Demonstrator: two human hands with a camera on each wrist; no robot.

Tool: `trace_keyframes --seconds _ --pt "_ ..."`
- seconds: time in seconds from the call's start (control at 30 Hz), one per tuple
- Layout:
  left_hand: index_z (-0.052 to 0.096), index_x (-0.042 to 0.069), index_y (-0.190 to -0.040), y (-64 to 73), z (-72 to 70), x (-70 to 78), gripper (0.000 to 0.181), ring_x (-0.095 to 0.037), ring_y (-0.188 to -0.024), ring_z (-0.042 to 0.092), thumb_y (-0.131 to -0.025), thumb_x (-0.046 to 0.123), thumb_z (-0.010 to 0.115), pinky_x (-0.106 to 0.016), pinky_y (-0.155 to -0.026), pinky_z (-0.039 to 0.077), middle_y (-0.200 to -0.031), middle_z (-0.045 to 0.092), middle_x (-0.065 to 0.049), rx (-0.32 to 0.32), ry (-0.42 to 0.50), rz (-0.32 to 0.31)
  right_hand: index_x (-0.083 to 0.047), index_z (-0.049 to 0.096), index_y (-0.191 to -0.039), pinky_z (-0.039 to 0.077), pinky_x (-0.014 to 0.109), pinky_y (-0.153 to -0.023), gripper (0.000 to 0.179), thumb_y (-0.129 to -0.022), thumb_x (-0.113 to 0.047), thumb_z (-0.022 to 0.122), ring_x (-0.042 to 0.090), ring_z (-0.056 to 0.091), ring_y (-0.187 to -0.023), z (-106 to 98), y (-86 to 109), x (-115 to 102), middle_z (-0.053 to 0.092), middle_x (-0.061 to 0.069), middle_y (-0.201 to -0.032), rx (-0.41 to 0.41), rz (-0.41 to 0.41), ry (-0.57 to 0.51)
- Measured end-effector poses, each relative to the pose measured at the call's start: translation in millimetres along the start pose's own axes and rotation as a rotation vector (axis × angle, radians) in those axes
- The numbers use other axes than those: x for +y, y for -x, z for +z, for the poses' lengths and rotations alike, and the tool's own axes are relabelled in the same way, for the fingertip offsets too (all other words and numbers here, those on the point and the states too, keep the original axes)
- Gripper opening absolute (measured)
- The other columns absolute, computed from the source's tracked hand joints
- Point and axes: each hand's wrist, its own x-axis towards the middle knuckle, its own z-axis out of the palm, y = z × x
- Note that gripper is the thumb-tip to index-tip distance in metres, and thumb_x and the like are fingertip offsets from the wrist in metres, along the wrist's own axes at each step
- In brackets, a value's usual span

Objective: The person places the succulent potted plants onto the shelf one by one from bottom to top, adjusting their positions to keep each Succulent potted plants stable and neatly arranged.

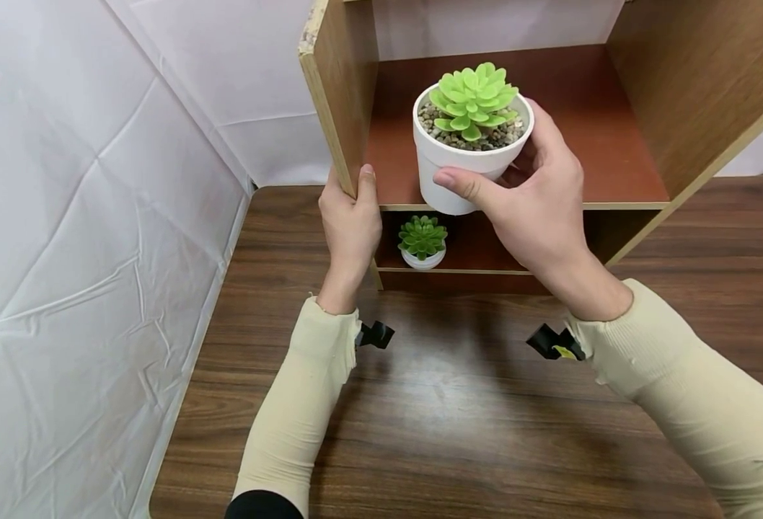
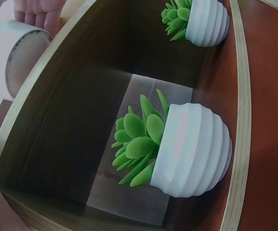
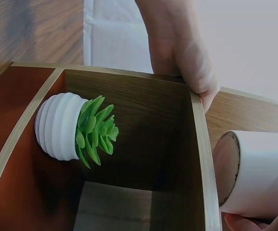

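Our right hand [image 1: 547, 198] grasps the white pot [image 1: 443, 173], in the air near the front edge of the shelf [image 1: 605, 137]; our left hand [image 1: 353, 227] grips the left panel [image 1: 349, 94]. We judge the pot light, stiff, slightly slippery, best held round its sides.

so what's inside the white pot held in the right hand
A light-green succulent stands among small pebbles inside the white pot. Whatever lies beneath the pebbles can't be seen; they and the pot's walls cover it.
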Motion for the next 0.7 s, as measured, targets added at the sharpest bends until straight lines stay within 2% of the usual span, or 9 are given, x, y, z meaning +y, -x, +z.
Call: trace_keyframes --seconds 0.1,0.27,0.4,0.57,0.7 --pt "0.06 -0.003 -0.099 -0.2 0.4 -0.1 0.016 -0.018 -0.058 0.044 -0.099 0.013 0.055 -0.032 -0.056 0.037 -0.067 0.05 -0.007 0.0 0.001 0.006 -0.007 0.055 -0.136 0.049 0.029 -0.085 0.077 -0.067 -0.004 0.091 0.019 0.061 -0.098 2 -1.1 -3 0.061 0.004 -0.122 0.0 0.005 -0.009" --pt "0.059 -0.001 -0.095 -0.2 0.6 -0.6 0.015 -0.017 -0.055 0.041 -0.099 0.013 0.055 -0.031 -0.054 0.035 -0.064 0.046 -0.005 0.002 0.005 0.01 -0.006 0.055 -0.135 0.049 0.029 -0.086 0.075 -0.068 -0.004 0.09 0.019 0.062 -0.098 4 -2.7 -7 0.062 0.004 -0.121 -0.008 0.019 -0.026" --pt "0.061 -0.002 -0.099 0.0 0.6 -1.0 0.016 -0.017 -0.057 0.044 -0.099 0.013 0.055 -0.031 -0.055 0.037 -0.067 0.051 -0.007 0.001 0.005 0.006 -0.006 0.054 -0.135 0.049 0.029 -0.086 0.076 -0.068 -0.003 0.09 0.019 0.062 -0.098 6 -4.3 -5 0.062 0.004 -0.121 -0.013 0.016 -0.022" --pt "0.062 -0.004 -0.104 -0.1 0.4 -0.9 0.018 -0.018 -0.069 0.053 -0.099 0.012 0.055 -0.033 -0.064 0.044 -0.081 0.061 -0.012 0.002 0.005 0.008 -0.007 0.054 -0.136 0.048 0.03 -0.087 0.078 -0.067 -0.004 0.091 0.018 0.062 -0.1 8 -7.2 1 0.061 0.003 -0.122 -0.023 0.002 -0.025" --pt "0.062 -0.004 -0.103 -0.5 0.3 -1.0 0.018 -0.019 -0.068 0.053 -0.099 0.012 0.055 -0.033 -0.063 0.043 -0.08 0.06 -0.012 -0.001 0.003 0.013 -0.008 0.053 -0.137 0.049 0.03 -0.086 0.079 -0.067 -0.005 0.091 0.018 0.062 -0.1 10 -8.9 5 0.061 0.003 -0.122 -0.027 0.008 -0.044"
